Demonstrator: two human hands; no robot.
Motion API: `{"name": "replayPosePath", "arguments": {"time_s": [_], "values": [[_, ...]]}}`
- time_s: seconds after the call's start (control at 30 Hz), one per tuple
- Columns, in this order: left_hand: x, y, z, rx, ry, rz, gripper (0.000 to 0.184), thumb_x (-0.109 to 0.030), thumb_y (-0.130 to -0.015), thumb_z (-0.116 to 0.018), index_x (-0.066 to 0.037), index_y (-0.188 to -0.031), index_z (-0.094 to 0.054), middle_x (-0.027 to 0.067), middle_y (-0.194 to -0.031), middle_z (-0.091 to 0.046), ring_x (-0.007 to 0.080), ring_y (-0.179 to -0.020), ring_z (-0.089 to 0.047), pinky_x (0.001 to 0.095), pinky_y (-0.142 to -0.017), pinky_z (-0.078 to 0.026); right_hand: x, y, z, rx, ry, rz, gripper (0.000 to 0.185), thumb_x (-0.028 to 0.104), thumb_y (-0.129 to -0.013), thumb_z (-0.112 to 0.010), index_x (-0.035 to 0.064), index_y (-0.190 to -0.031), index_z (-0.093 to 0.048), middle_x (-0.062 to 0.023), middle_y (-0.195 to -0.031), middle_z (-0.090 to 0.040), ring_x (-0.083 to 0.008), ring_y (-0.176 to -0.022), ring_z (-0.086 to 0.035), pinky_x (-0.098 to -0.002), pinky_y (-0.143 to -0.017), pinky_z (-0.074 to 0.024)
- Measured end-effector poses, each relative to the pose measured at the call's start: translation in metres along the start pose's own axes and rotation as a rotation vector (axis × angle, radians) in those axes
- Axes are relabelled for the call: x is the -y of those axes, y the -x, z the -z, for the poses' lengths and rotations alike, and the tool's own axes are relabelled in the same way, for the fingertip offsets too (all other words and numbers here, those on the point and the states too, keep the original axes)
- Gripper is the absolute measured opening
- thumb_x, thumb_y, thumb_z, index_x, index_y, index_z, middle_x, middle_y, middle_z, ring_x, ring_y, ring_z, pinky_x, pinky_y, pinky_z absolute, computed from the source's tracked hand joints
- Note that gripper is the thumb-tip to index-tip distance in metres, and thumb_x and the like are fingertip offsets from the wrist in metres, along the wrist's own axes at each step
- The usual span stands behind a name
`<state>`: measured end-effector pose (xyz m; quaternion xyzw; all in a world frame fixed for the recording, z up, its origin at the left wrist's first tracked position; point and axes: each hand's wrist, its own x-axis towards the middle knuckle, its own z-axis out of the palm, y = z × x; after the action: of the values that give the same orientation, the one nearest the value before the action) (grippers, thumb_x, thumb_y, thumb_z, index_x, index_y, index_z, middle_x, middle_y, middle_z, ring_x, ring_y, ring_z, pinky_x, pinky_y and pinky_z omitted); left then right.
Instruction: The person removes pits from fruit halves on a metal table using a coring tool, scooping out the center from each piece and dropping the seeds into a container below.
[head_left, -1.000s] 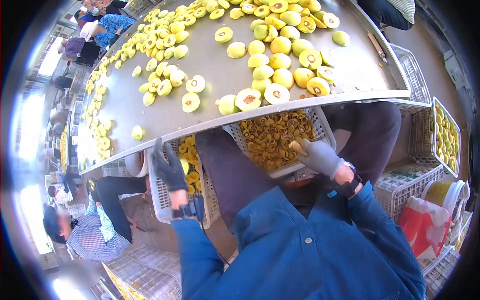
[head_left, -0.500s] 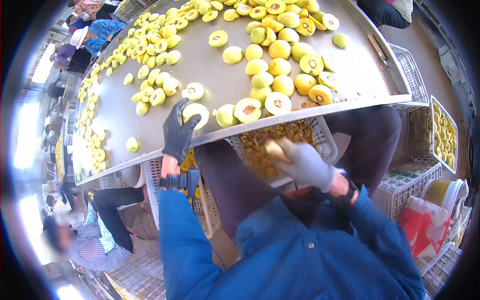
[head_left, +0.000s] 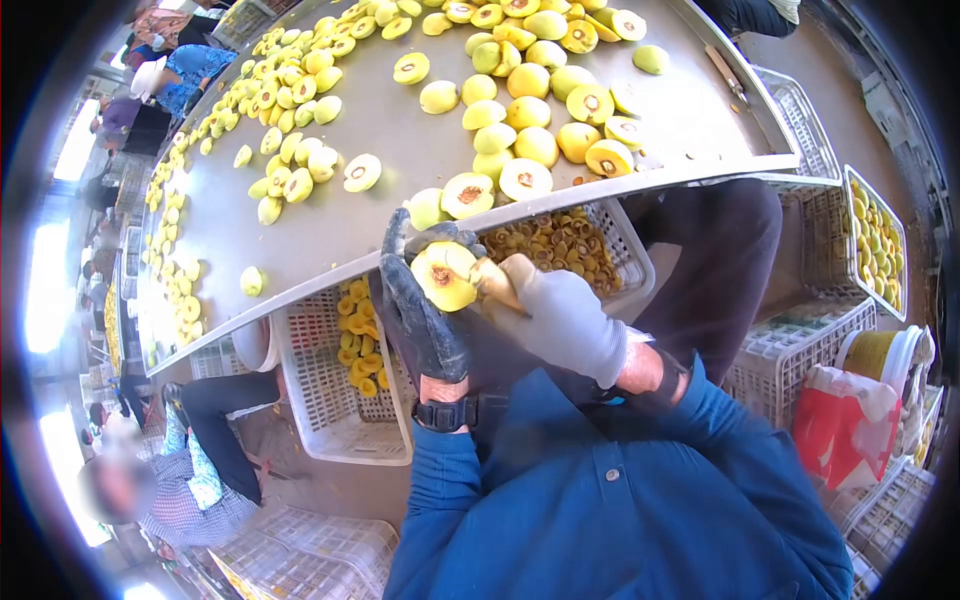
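My left hand (head_left: 425, 325), in a dark glove, is closed around a yellow peach half (head_left: 443, 290) just off the table's near edge. The cut face is turned up, with a reddish-brown centre. My right hand (head_left: 570, 318), in a light grey glove, grips a wooden-handled tool (head_left: 498, 283) whose near end meets the right side of that cut face. Its working tip is hidden. Under my hands, a white crate (head_left: 632, 250) holds many brownish scraps. Two cut peach halves (head_left: 467, 195) (head_left: 525, 179) rest near the table's edge.
The metal table (head_left: 400, 150) carries many peach halves (head_left: 300, 90). A wooden-handled knife-like tool (head_left: 727, 72) lies at its right. Below left, a crate (head_left: 350, 440) holds yellow pieces; at right stand a crate of fruit (head_left: 875, 235) and a red-and-white bag (head_left: 840, 425). Other people (head_left: 190, 500) sit at left.
My left hand has lifted a peach half off the table and drawn it toward me. My right hand has moved left with the tool to meet it.
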<state>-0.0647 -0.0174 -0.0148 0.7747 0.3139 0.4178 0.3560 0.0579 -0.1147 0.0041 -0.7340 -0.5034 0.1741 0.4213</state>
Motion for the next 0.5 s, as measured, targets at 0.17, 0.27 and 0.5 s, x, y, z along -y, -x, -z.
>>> {"name": "replayPosePath", "arguments": {"time_s": [0.17,0.27,0.5], "values": [[-0.009,0.009,-0.002,0.059,0.026,-0.044,0.050,-0.035,-0.104,-0.041,0.002,-0.138,-0.043,0.0156,-0.111,-0.064,0.0256,-0.099,-0.064,0.0388,-0.088,-0.053,0.000,0.009,0.007,0.062,0.136,0.023,0.023,0.024,-0.088,-0.064,0.0062,-0.092,-0.050,-0.0151,-0.065,-0.063,-0.0356,-0.060,-0.065,-0.0463,-0.053,-0.0507],[-0.040,-0.020,-0.021,0.041,0.616,0.203,0.053,-0.037,-0.104,-0.041,0.003,-0.140,-0.040,0.0166,-0.113,-0.063,0.0275,-0.098,-0.065,0.0416,-0.085,-0.056,0.003,0.010,0.012,0.090,0.156,-0.009,0.022,0.022,-0.088,-0.064,0.0056,-0.092,-0.050,-0.0157,-0.065,-0.063,-0.0358,-0.060,-0.065,-0.0464,-0.053,-0.0509],[-0.053,-0.021,-0.034,-0.063,0.662,0.302,0.048,-0.035,-0.106,-0.036,0.003,-0.133,-0.047,0.0121,-0.100,-0.066,0.0199,-0.081,-0.066,0.0333,-0.076,-0.054,0.000,0.018,0.005,0.059,-0.022,-0.011,0.026,0.027,-0.091,-0.063,0.0043,-0.093,-0.051,-0.0182,-0.062,-0.060,-0.0393,-0.062,-0.064,-0.0468,-0.053,-0.0496]]}}
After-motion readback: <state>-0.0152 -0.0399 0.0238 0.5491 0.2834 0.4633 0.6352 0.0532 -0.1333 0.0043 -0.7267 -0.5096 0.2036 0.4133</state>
